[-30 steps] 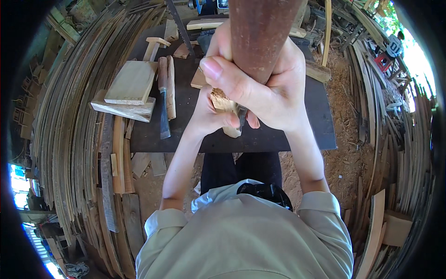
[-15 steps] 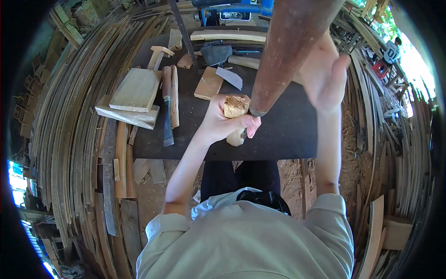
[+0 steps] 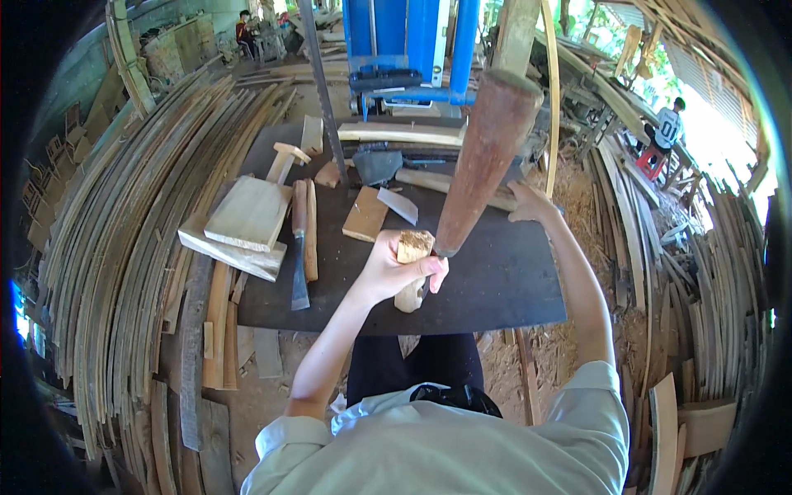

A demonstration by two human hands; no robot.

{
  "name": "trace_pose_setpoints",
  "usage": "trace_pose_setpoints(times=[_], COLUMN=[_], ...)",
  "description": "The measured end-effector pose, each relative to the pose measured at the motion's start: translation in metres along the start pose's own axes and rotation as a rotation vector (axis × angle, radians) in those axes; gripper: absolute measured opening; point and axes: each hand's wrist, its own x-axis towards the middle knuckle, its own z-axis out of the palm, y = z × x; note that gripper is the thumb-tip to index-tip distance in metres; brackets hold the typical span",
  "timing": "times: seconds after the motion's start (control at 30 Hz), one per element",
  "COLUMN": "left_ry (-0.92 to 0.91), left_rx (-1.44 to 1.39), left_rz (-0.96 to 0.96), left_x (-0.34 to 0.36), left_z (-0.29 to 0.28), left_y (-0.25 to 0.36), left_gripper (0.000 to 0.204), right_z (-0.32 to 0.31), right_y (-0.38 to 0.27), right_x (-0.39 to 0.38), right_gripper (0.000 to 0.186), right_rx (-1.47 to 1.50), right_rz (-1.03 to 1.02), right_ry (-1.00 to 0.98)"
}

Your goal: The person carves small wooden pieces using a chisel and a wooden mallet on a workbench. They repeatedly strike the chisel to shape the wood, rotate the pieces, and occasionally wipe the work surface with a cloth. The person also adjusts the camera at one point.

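Note:
My left hand (image 3: pixel 386 271) is closed around a pale carved wood block (image 3: pixel 415 247) with a rough top, above the dark tabletop (image 3: pixel 495 280). The same fist also grips the narrow lower end of a tool with a thick, tapered reddish-brown wooden handle (image 3: pixel 488 157), which slants up to the right. Its working end is hidden by my fingers. At the table's far right, my right hand (image 3: pixel 535 204) has its thumb and fingers apart around the end of a long wooden handle (image 3: pixel 458 187). That handle runs leftward to a dark, heavy tool head (image 3: pixel 377 167).
A wide-bladed chisel (image 3: pixel 300 268) lies left of my hands, near stacked boards (image 3: pixel 250 213). A brown block (image 3: pixel 365 214) and a grey sheet (image 3: pixel 399 206) are beyond. An upright saw blade (image 3: pixel 323 91) stands behind. Long planks (image 3: pixel 157 247) flank the table; a person (image 3: pixel 668 128) sits far right.
My right hand has moved away from the raised tool to the end of the long handle. The left hand still grips the block and tool; the view has tilted upward.

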Motion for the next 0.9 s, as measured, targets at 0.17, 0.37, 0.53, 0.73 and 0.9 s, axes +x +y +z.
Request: trace_pose_setpoints(times=[0.17, 0.37, 0.53, 0.73, 0.9], left_ry=[0.007, 0.021, 0.029, -0.008, 0.009], left_rx=[0.047, 0.021, 0.068, -0.012, 0.01], left_rz=[-0.01, -0.007, -0.029, -0.036, -0.014], left_x=[0.005, 0.006, 0.007, 0.013, 0.005], left_z=[0.002, 0.004, 0.004, 0.007, 0.003], left_y=[-0.002, -0.004, -0.006, -0.005, -0.005], left_gripper=[0.015, 0.015, 0.014, 0.013, 0.013], right_z=[-0.007, -0.084, -0.167, -0.223, -0.246], right_y=[0.007, -0.022, -0.018, -0.033, -0.011], right_x=[-0.016, -0.111, -0.212, -0.305, -0.332], right_gripper=[0.061, 0.046, 0.054, 0.078, 0.079], right_rx=[0.056, 0.113, 0.716, 0.629, 0.365], right_rz=[-0.13, -0.108, 0.056, -0.118, 0.057], right_ry=[0.14, 0.161, 0.426, 0.56, 0.475])
